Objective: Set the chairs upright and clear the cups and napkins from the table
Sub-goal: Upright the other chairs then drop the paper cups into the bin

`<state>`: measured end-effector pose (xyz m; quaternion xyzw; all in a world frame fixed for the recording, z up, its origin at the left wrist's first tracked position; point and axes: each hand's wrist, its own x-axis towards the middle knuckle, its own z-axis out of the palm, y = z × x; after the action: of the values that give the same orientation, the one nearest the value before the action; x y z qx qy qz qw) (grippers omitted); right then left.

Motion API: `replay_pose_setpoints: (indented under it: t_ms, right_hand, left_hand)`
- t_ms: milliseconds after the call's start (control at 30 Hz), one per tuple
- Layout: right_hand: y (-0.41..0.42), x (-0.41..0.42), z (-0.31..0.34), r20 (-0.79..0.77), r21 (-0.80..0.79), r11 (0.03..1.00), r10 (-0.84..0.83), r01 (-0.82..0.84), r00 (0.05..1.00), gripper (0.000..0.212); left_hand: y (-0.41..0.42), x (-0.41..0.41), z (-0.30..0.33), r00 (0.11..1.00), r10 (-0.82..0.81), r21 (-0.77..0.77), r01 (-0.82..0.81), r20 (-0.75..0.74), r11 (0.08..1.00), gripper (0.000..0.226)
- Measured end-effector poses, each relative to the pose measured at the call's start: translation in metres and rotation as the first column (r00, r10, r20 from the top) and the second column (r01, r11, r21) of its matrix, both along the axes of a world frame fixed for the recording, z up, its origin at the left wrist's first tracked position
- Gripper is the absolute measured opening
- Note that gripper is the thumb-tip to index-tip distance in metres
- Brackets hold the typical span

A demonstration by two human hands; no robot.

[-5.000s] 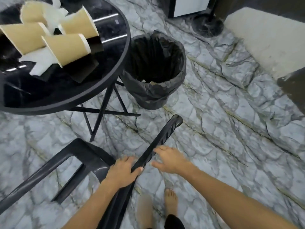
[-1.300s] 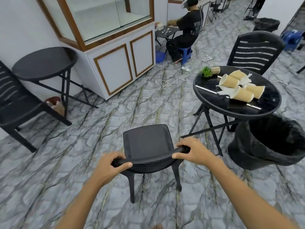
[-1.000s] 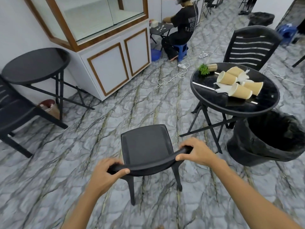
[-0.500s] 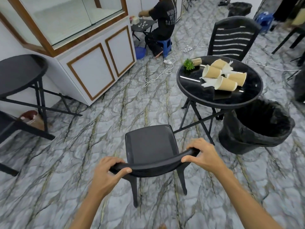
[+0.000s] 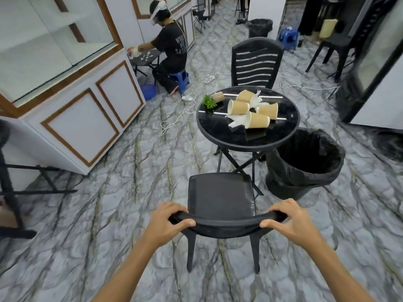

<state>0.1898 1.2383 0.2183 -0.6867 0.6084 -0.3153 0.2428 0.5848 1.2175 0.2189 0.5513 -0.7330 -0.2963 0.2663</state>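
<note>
A black plastic chair [image 5: 220, 197] stands upright on its legs in front of me, facing the round black table [image 5: 220, 136]. My left hand [image 5: 168, 223] grips the left end of its backrest top, and my right hand [image 5: 287, 221] grips the right end. On the table lie several tan paper cups [image 5: 257, 120] on their sides, with crumpled white napkins [image 5: 236, 123] among them. A second black slatted chair [image 5: 256, 62] stands upright beyond the table.
A black-lined bin [image 5: 305, 164] sits on the floor right of the table. A small green plant [image 5: 209, 101] lies on the table. A white cabinet [image 5: 72, 101] stands left. A person [image 5: 170, 51] sits on a blue stool behind. Cables cross the marble floor.
The chair, which lay on the floor five seconds ago, stands upright. Over the last second it has come closer to the table, with both hands still on its backrest.
</note>
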Motion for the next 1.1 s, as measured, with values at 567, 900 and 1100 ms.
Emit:
replay_pose_setpoints:
  t_ms: [567,900,1100]
  right_hand:
    - [-0.002,0.009,-0.008,-0.01,0.023,0.992,-0.126,0.126,0.992,0.053]
    - [0.0,-0.007,0.02,-0.149,0.23,0.966,-0.086,0.119,0.985,0.087]
    - [0.013,-0.02,0.041,-0.187,0.274,0.955,-0.063,0.114,0.98,0.084]
  left_hand:
    - [-0.083,-0.003,0.002,0.97,-0.209,0.15,0.191,0.121,0.97,0.055]
    - [-0.073,-0.053,0.029,0.93,-0.231,0.148,0.195,0.285,0.97,0.074]
    - [-0.066,-0.133,0.045,0.886,-0.377,0.152,0.348,0.268,0.925,0.077]
